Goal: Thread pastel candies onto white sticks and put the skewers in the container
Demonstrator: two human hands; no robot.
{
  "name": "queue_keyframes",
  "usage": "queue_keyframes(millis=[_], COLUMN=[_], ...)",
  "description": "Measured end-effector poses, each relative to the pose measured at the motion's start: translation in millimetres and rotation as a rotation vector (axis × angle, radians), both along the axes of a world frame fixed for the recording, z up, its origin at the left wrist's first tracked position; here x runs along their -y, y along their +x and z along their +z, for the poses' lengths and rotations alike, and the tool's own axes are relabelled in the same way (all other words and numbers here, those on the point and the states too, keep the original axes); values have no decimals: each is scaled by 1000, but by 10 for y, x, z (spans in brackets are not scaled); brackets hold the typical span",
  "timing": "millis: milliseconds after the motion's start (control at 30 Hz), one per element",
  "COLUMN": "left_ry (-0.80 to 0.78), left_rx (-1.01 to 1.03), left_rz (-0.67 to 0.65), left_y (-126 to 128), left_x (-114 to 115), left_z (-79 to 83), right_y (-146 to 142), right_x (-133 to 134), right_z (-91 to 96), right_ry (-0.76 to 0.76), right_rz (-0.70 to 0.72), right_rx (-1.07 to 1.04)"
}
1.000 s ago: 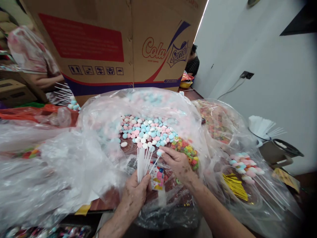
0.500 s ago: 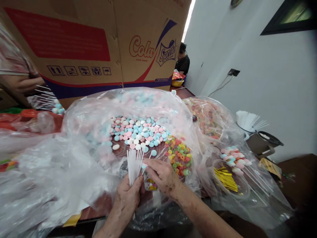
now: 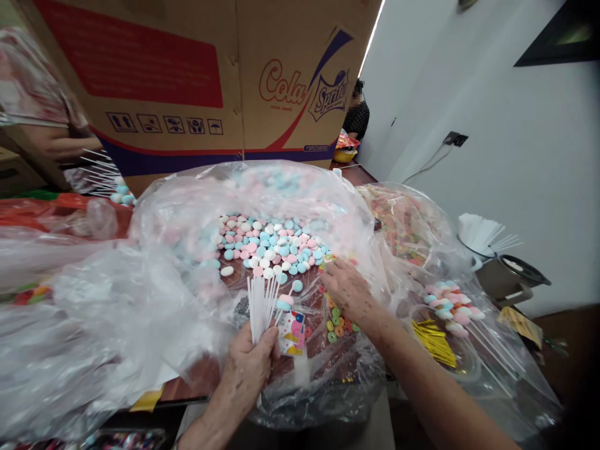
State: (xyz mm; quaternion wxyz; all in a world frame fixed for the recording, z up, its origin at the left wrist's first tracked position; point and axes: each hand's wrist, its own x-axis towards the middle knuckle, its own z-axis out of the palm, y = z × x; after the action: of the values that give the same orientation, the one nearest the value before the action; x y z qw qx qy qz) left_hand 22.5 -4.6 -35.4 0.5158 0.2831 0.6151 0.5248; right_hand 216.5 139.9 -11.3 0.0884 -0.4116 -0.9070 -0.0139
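Hands: two, left hand (image 3: pixel 250 359) and right hand (image 3: pixel 349 290). Co-workers (image 3: pixel 40 81): two. Big carton (image 3: pixel 187 144): one, five handling symbols (image 3: pixel 174 124). Printed card (image 3: pixel 293 334): one. Lidded jug (image 3: pixel 509 278): one. Gold-tie bundle (image 3: pixel 434 342): one. White sticks (image 3: pixel 257 306), left hand: several, overlapping. Discs on nearest stick (image 3: pixel 284 305): at least two. Loose discs (image 3: pixel 269 253): dozens, no exact count. Candy rings (image 3: pixel 335 322): many, part-covered.

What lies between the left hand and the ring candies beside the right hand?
In the head view, a colourful printed card lies between the left hand and the ring candies.
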Motion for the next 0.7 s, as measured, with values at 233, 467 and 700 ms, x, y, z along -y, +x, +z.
queue_keyframes(millis=[233, 467, 700], left_ry=[29, 22, 21], left_rx=[-31, -31, -58], left_rz=[-22, -44, -60], left_y=[-15, -9, -33], left_x=[13, 14, 7], left_z=[-59, -14, -22], right_y=[66, 89, -68], right_x=[-42, -57, 117], right_z=[58, -117, -43], right_ry=[-53, -40, -75], right_rz=[58, 144, -47], right_rx=[98, 130, 2])
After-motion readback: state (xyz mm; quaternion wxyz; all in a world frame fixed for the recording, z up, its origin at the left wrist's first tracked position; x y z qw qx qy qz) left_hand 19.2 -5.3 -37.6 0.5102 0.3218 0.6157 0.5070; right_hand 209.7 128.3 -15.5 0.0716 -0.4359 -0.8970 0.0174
